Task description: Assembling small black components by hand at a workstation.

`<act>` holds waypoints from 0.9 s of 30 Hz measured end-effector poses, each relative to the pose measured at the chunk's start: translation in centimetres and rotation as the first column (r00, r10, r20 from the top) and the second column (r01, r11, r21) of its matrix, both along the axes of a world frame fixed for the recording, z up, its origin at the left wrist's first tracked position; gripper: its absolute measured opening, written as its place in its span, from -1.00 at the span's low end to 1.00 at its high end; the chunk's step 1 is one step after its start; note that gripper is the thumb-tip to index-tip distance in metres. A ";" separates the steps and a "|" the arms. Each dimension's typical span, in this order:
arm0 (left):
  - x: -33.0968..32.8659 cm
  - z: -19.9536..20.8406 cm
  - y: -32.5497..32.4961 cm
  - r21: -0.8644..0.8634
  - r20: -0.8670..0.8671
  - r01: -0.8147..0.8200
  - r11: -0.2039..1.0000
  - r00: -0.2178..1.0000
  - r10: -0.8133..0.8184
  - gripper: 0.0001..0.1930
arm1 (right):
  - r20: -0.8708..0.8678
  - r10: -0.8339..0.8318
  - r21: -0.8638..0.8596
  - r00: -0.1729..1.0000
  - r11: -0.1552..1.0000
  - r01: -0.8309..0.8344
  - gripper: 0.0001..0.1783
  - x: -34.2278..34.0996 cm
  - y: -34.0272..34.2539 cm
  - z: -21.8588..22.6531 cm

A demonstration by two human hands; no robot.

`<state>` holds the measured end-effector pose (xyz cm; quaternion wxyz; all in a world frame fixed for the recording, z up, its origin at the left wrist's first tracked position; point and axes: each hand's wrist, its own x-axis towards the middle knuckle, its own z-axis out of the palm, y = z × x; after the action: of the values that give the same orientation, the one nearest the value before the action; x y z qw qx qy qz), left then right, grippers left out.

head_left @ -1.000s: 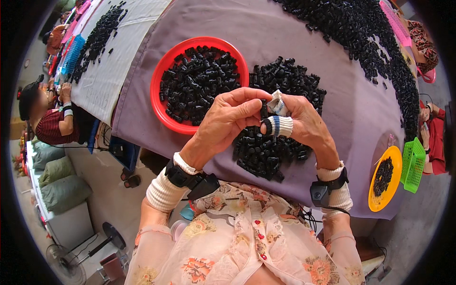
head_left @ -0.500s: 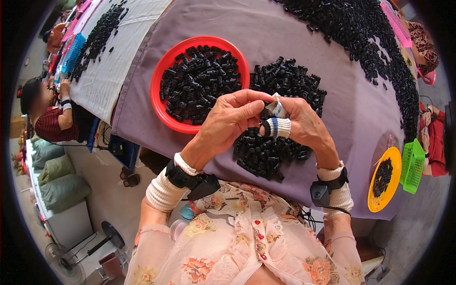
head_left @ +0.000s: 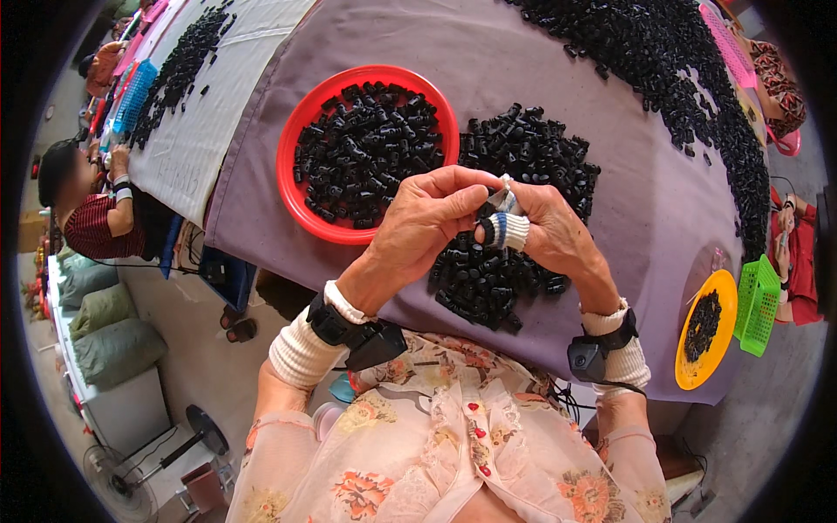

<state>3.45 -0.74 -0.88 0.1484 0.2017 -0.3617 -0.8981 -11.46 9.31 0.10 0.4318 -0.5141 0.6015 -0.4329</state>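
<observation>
- Clearly, the left hand is drawn narrow, its thumb and forefinger pinched toward the fingertips of the other.
- The right hand is narrow too, turned inward to meet it; its thumb wears a striped knit cover and a nearby finger a pale wrap.
- Between them the hands hold a small black piece, mostly hidden by the fingers; how much of the grip each hand bears, I cannot tell.
- Below and behind the right hand, a heap of black pieces lies on the cloth-covered desk.
- Just beside that heap, beyond the left hand, stands a red basin with many similar pieces in it.
- Farther off, a broad spread of black pieces covers the upper right of the desk.
- Near the right edge lies a yellow plate holding small dark bits, with a green basket next to it.
</observation>
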 end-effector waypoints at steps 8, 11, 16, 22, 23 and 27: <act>-0.2 0.3 0.2 0.052 -0.010 0.009 0.999 1.000 -0.009 -0.77 | -0.005 0.005 -0.066 1.000 0.998 -0.005 -0.70 0.1 0.4 0.3; -0.3 0.5 0.1 0.097 -0.058 0.021 0.995 0.998 -0.015 -0.77 | 0.116 -0.013 0.038 0.993 0.999 0.009 -0.72 -0.3 0.6 0.9; -0.2 0.3 0.2 0.098 -0.047 0.012 0.995 0.999 -0.008 -0.78 | 0.148 -0.074 0.153 0.986 0.987 0.051 -0.68 -0.6 0.5 1.3; -0.1 0.0 0.2 0.059 -0.028 0.010 0.998 1.000 -0.009 -0.77 | 0.084 -0.028 0.028 0.996 0.999 0.025 -0.62 -0.3 0.2 -0.1; 0.0 0.0 0.2 0.046 -0.011 0.004 0.999 1.000 -0.004 -0.77 | 0.115 -0.010 0.036 0.993 0.999 0.006 -0.61 -0.3 0.1 -0.1; 0.0 -0.1 0.2 0.039 0.000 0.009 0.999 1.000 -0.008 -0.77 | 0.092 -0.018 0.051 0.996 0.999 0.014 -0.60 -0.4 0.0 -0.5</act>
<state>3.50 -0.56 -0.94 0.1407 0.2029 -0.3451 -0.9055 -11.82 9.35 -0.41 0.4685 -0.4776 0.5959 -0.4443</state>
